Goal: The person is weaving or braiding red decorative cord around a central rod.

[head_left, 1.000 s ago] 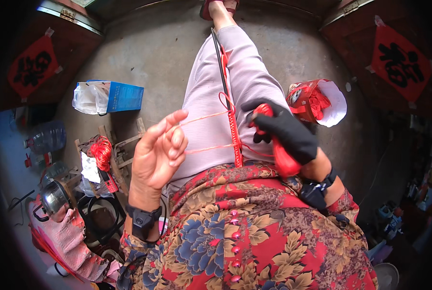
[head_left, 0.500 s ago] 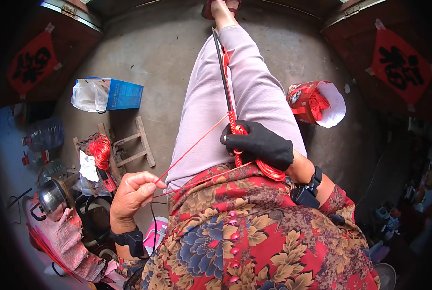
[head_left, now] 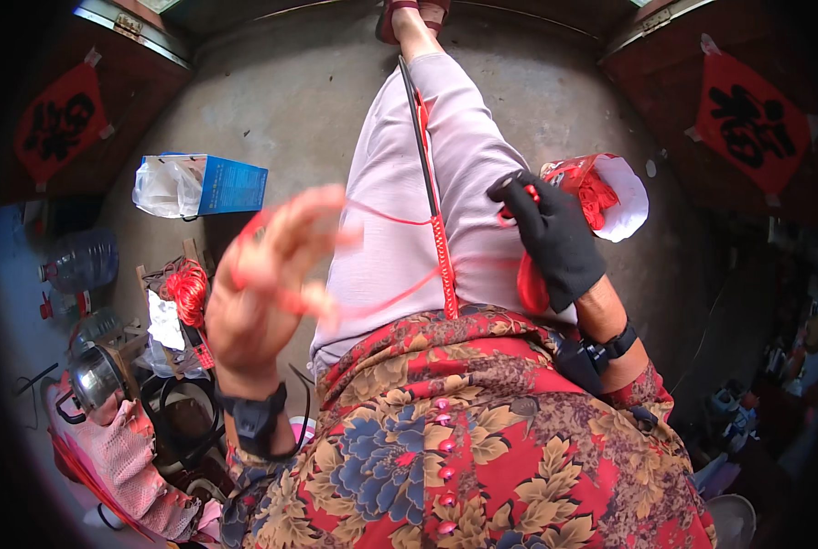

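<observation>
1. Since half a second ago, the left hand (head_left: 267, 279) has risen from beside the hip to chest height and now shows blurred, its fingers spread and slightly curled, with red cord (head_left: 386, 215) looped around them. The right hand (head_left: 555, 240) has barely shifted on the thigh.
2. Nearest the camera is the red floral jacket (head_left: 482, 448). Just beyond it the cord runs from the left fingers across the pale trousers (head_left: 464, 174) to a long thin dark rod (head_left: 427, 156) lying along the leg.
3. The lower stretch of that rod carries a tight row of red wraps (head_left: 444, 274), just above the jacket hem.
4. The right hand wears a black glove; its fingers are curled together, pinching the cord near the rod, and a red bundle (head_left: 530, 285) sits under the palm.
5. The cord looks light, soft and limp, likely to slip or tangle when slack, so it probably handles best kept taut, taken close to the wraps. The rod seems stiff and slim, best held along its shaft.
6. Farther right lies a white bag (head_left: 624, 197) holding more red cord. At left, a red spool (head_left: 189, 288) rests on a wooden stool, near a metal kettle (head_left: 97, 375).
7. Farthest, a blue box (head_left: 230, 183) sits on the concrete floor (head_left: 299, 101).
</observation>
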{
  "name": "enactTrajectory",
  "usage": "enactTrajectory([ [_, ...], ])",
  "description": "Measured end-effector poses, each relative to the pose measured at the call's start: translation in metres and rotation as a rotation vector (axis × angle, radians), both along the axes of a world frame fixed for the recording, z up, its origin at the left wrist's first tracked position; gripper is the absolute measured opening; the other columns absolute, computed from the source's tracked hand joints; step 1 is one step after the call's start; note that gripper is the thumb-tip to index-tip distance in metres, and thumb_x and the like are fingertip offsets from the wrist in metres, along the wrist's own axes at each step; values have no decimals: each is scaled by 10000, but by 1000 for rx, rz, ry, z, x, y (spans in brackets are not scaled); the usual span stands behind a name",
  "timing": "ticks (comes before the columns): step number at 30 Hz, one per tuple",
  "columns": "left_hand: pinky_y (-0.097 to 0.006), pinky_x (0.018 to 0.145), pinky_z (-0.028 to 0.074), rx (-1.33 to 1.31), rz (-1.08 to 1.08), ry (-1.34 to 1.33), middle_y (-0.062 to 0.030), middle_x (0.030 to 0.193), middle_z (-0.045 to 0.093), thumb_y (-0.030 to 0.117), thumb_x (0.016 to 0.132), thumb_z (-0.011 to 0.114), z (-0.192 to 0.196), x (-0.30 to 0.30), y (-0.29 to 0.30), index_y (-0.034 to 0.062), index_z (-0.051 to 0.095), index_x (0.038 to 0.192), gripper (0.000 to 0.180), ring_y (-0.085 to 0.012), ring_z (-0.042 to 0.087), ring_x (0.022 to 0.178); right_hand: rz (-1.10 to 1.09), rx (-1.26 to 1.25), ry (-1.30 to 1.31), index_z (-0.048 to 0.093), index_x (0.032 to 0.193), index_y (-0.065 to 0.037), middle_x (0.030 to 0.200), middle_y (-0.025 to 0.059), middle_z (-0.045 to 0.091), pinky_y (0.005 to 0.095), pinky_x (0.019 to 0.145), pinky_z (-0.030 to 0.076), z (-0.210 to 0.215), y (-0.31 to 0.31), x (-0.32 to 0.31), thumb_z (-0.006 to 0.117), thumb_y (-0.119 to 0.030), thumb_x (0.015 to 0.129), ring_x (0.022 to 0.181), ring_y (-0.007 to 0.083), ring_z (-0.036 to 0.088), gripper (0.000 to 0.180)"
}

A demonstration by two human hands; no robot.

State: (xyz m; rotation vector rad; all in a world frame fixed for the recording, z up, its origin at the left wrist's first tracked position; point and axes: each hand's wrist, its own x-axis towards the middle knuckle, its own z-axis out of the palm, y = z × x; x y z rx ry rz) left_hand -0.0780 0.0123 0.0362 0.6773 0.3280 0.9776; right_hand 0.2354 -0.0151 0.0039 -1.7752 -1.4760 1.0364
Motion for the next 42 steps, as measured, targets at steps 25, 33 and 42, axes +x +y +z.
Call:
enactTrajectory([
  [25,-205,523,509,-196,-304,849,-29,894,681,122,934,652,-64,60,2,2,656,1053,169,-71,620,690,215,-156,182,401,1430,-29,1204,159,625,306,802,565,-4,10,-22,740,5,804,945,181,691,713],
  [33,-199,524,496,-136,-331,758,-56,1000,695,114,901,688,-62,58,0,-3,601,1172,307,-78,651,762,197,-163,439,452,1396,-18,1205,108,607,282,855,546,-15,7,-34,699,-2,854,954,139,653,596],
  [42,-234,486,505,-381,43,582,-89,1020,653,203,973,619,-12,27,36,38,529,1245,330,-125,609,668,-82,107,384,505,1342,-17,1202,151,644,339,874,539,-19,22,-10,774,-178,818,1016,226,668,610],
])
